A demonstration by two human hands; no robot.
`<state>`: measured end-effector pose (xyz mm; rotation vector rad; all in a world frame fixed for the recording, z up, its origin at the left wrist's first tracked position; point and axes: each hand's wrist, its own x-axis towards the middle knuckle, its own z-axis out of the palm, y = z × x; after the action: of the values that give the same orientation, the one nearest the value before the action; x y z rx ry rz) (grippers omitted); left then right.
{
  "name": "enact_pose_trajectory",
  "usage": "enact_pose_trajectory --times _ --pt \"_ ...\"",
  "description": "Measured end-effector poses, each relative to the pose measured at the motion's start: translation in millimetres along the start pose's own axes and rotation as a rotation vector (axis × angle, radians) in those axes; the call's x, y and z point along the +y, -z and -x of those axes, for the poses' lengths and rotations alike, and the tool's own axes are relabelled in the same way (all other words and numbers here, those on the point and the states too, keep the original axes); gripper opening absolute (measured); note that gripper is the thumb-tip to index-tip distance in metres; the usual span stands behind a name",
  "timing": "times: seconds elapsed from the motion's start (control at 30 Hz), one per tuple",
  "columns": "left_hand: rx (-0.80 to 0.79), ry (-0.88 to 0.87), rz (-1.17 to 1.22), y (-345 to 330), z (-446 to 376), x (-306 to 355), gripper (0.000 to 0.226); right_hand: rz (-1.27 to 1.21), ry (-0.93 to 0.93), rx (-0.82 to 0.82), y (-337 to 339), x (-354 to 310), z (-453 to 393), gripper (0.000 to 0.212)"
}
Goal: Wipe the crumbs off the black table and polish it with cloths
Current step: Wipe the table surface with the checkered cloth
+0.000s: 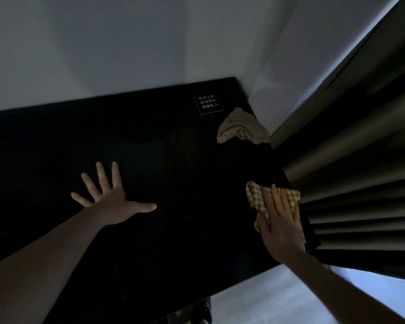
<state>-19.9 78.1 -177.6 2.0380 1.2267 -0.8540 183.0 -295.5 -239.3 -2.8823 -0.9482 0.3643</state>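
The black table (pixel 164 150) fills the middle of the view, dim and glossy. My left hand (pixel 110 197) lies flat on it with fingers spread, holding nothing. My right hand (pixel 281 218) presses flat on a checked yellow cloth (pixel 257 197) at the table's right edge; the cloth hangs partly over that edge. A second, plain beige cloth (pixel 241 127) lies crumpled near the far right corner. No crumbs can be made out in the low light.
A small sticker with white writing (pixel 208 104) sits near the far right corner. White walls (pixel 126 43) stand behind the table. Dark pleated curtains (pixel 360 160) hang close to the right edge. Pale floor (pixel 267 300) shows below the near corner.
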Motion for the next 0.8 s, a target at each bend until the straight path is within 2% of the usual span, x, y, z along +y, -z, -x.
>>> enact_pose_trajectory --times 0.13,0.37,0.6,0.8 --pt "-0.014 -0.008 0.010 1.1 2.6 0.7 0.159 -0.029 -0.038 -0.006 -4.4 -1.5 8.3 0.070" --pt "-0.035 0.003 -0.001 3.6 -1.8 0.3 0.159 -0.030 -0.117 -0.020 0.9 -81.8 -93.9 0.071" --pt "-0.045 -0.040 0.026 2.5 -4.6 -4.4 0.158 -0.041 0.273 -0.124 -2.5 -194.8 -117.0 0.087" --pt "-0.064 -0.031 0.026 4.6 -7.9 -5.3 0.158 0.008 0.583 -0.123 -2.0 -229.5 -177.7 0.071"
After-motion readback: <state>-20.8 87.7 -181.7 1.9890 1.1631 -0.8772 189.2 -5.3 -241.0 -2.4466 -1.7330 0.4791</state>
